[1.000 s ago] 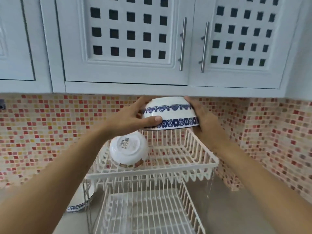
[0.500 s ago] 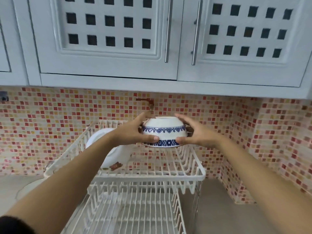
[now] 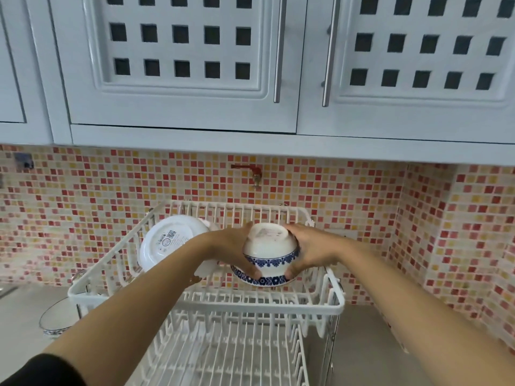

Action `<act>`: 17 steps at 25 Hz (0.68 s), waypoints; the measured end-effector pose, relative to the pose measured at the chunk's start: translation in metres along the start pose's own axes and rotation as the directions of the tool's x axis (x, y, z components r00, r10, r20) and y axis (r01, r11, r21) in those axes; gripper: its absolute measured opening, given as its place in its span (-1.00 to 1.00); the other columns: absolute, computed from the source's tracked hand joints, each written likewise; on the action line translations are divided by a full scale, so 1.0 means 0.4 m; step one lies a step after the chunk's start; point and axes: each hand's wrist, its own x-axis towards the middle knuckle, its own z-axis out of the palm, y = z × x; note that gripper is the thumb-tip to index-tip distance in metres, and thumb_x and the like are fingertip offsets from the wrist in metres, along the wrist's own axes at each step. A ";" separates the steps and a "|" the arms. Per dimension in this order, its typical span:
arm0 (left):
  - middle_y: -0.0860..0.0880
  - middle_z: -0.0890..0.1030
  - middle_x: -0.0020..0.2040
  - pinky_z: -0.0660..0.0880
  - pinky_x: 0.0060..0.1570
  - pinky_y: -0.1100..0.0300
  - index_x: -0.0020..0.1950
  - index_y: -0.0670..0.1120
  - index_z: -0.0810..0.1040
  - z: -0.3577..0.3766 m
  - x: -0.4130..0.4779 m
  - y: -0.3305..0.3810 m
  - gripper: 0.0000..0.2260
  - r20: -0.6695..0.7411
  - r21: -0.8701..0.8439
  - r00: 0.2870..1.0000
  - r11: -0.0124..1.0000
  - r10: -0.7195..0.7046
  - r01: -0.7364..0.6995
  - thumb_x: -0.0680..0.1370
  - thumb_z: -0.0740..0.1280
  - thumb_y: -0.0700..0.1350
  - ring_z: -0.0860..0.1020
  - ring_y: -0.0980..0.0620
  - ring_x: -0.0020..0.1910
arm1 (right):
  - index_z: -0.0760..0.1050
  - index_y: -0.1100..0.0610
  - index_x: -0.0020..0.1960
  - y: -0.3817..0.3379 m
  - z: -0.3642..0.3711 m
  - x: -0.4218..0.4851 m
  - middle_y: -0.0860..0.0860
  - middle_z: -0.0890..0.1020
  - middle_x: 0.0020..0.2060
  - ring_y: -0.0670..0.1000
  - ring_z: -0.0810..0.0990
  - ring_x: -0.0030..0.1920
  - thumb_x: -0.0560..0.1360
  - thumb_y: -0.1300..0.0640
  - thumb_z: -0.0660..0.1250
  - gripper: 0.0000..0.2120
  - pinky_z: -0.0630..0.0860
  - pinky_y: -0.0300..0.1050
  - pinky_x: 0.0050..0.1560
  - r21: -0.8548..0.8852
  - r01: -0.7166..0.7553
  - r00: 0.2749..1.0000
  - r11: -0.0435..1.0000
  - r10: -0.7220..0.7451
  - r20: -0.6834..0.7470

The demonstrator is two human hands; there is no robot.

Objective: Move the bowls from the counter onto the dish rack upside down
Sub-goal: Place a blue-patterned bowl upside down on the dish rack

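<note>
A white bowl with blue flower bands [image 3: 267, 253] is upside down inside the top tier of the white dish rack [image 3: 262, 305], its rim low among the wires. My left hand [image 3: 231, 250] grips its left side and my right hand [image 3: 312, 250] grips its right side. A second white bowl [image 3: 167, 242] leans tilted against the rack's left wall, its labelled base facing me. Another blue-rimmed bowl [image 3: 57, 319] sits on the counter left of the rack, partly hidden by my left forearm.
The rack's lower tier [image 3: 223, 358] lies under the top one. A mosaic tile wall with a red tap [image 3: 252, 172] stands behind the rack. White cupboards [image 3: 181, 65] hang overhead. Grey counter [image 3: 370, 349] extends to the right.
Both hands have lowered the blue-banded bowl from above the rack down into the top tier. The view has tilted, so the rack sits lower in view.
</note>
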 end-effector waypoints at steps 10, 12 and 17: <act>-0.12 0.21 0.52 0.30 0.38 0.05 0.56 -0.10 -0.11 0.032 0.009 0.025 0.03 -0.073 0.158 0.997 0.986 -0.034 0.045 0.34 0.52 0.07 0.27 -0.12 0.46 | 0.12 -0.05 0.45 -0.006 0.027 0.025 -0.03 0.43 0.38 0.12 0.39 0.33 0.16 -0.30 0.50 0.00 0.31 0.06 0.33 -0.288 -0.098 0.995 0.953 0.103 0.003; -0.14 0.12 0.55 0.26 0.40 0.03 0.56 -0.10 -0.07 0.037 0.005 0.039 -0.03 -0.087 0.216 0.996 0.975 -0.027 0.045 0.38 0.50 0.05 0.21 -0.14 0.49 | 0.07 -0.04 0.48 -0.011 0.028 0.026 -0.01 0.39 0.41 0.15 0.34 0.37 0.17 -0.32 0.48 0.04 0.26 0.10 0.38 -0.318 -0.119 0.992 0.941 0.128 0.008; -0.17 -0.09 0.58 0.21 0.46 0.00 0.56 -0.13 -0.14 0.043 0.000 0.053 -0.05 -0.052 0.283 0.996 0.955 -0.075 0.087 0.43 0.44 0.07 0.11 -0.16 0.54 | -0.04 0.00 0.52 -0.020 0.023 0.021 -0.01 0.24 0.50 0.14 0.21 0.46 0.16 -0.32 0.48 0.14 0.18 0.12 0.46 -0.299 -0.158 0.986 0.941 0.168 0.008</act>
